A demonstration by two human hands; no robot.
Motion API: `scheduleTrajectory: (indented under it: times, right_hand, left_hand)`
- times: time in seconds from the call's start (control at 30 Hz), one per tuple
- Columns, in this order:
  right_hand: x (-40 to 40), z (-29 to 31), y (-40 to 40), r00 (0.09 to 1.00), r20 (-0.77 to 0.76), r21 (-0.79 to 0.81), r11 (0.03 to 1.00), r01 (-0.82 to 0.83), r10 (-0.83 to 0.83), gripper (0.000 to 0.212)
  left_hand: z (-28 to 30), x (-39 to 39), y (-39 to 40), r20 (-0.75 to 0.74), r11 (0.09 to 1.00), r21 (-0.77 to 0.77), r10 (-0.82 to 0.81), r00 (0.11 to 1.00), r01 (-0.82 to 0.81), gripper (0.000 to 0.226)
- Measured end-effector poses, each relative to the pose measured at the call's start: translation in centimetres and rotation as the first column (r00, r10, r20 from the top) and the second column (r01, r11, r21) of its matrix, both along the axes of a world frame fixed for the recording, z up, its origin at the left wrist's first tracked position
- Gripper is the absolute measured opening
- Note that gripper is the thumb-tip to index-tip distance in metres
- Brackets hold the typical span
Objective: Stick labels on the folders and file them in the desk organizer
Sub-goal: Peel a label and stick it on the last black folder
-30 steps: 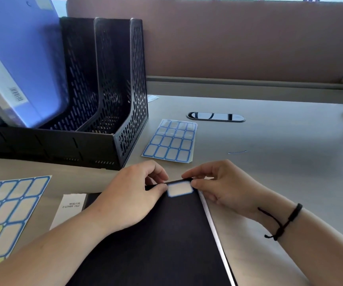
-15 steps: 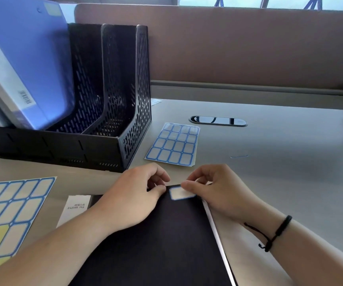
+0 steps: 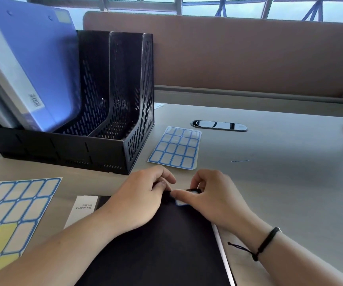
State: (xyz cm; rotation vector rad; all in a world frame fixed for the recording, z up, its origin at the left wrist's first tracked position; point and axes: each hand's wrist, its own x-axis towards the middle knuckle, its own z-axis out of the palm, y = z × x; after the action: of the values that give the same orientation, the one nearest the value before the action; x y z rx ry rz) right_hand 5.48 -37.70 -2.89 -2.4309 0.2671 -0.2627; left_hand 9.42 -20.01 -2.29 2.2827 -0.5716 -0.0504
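Observation:
A black folder [image 3: 166,244] lies flat on the desk in front of me. Near its top right corner sits a white label with a blue border [image 3: 182,202], mostly covered by my right thumb. My right hand [image 3: 213,199] pinches that corner, thumb pressing across the label and fingers curled over the folder's top edge. My left hand [image 3: 139,201] holds the folder's top edge just to the left, thumb on the cover and fingers curled over the edge. The black mesh desk organizer [image 3: 137,112] stands at the back left, with a blue folder [image 3: 42,65] leaning in its left slot.
A sheet of blue-bordered labels [image 3: 175,148] lies beyond my hands, and a larger, partly peeled sheet [image 3: 16,205] lies at the left. A white paper strip [image 3: 82,209] pokes out beside the folder. A cable port [image 3: 219,125] and a brown partition [image 3: 249,54] are behind.
My right thumb has slid leftward across the label, now covering most of it. My left thumb has drawn back off the label. The head has tilted up a little.

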Motion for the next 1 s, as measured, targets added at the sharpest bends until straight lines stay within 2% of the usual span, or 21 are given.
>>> scheduleTrajectory:
  times: [0.07,0.2,0.4,0.53,0.6,0.7,0.77,0.87,0.93,1.0]
  right_hand:
    - [0.1,-0.1,-0.1,1.0,0.003,0.002,1.0,-0.012,0.012,0.05]
    - [0.6,-0.5,-0.8,0.999,0.008,0.02,0.999,-0.031,0.031,0.033]
    - [-0.8,-0.3,-2.1,0.994,0.021,0.206,0.972,-0.11,0.108,0.008]
    - [-2.3,-0.2,-2.9,0.993,0.042,0.25,0.961,-0.117,0.11,0.008]
    - [-2.6,0.1,-3.1,0.994,0.039,0.265,0.958,-0.106,0.099,0.017]
    - [-3.4,0.3,-2.9,0.998,0.024,0.283,0.957,-0.062,0.057,0.026]
    - [-4.5,0.3,-2.3,0.999,0.016,0.241,0.969,-0.053,0.051,0.022]
    - [-7.0,0.6,-0.7,0.996,0.029,0.122,0.988,-0.09,0.087,0.005]
    - [-9.2,1.0,0.7,0.988,0.019,0.012,0.988,-0.152,0.152,0.007]
    - [-11.5,1.0,2.1,0.976,-0.002,-0.114,0.969,-0.218,0.219,0.018]
  left_hand:
    - [0.1,0.0,0.0,0.003,1.0,0.008,-0.007,1.0,0.007,0.024]
    - [0.4,-0.2,0.0,0.025,0.998,0.053,-0.046,0.999,0.045,0.017]
    - [1.3,-0.1,1.0,0.055,0.955,0.271,-0.139,0.989,0.119,0.016]
    - [3.1,-0.7,2.5,0.032,0.89,0.434,-0.169,0.985,0.139,0.032]
    - [4.1,-1.7,3.7,-0.013,0.841,0.521,-0.167,0.986,0.149,0.041]
    - [5.2,-3.7,6.3,0.015,0.842,0.534,-0.106,0.994,0.082,0.042]
    - [5.6,-5.2,8.3,0.077,0.859,0.512,-0.028,0.997,-0.016,0.041]
    - [5.3,-7.4,11.1,0.141,0.863,0.476,0.115,0.983,-0.169,0.043]
    - [4.8,-9.2,12.4,0.074,0.862,0.461,0.199,0.977,-0.21,0.048]
    - [4.2,-10.9,13.2,-0.004,0.863,0.458,0.241,0.97,-0.213,0.057]
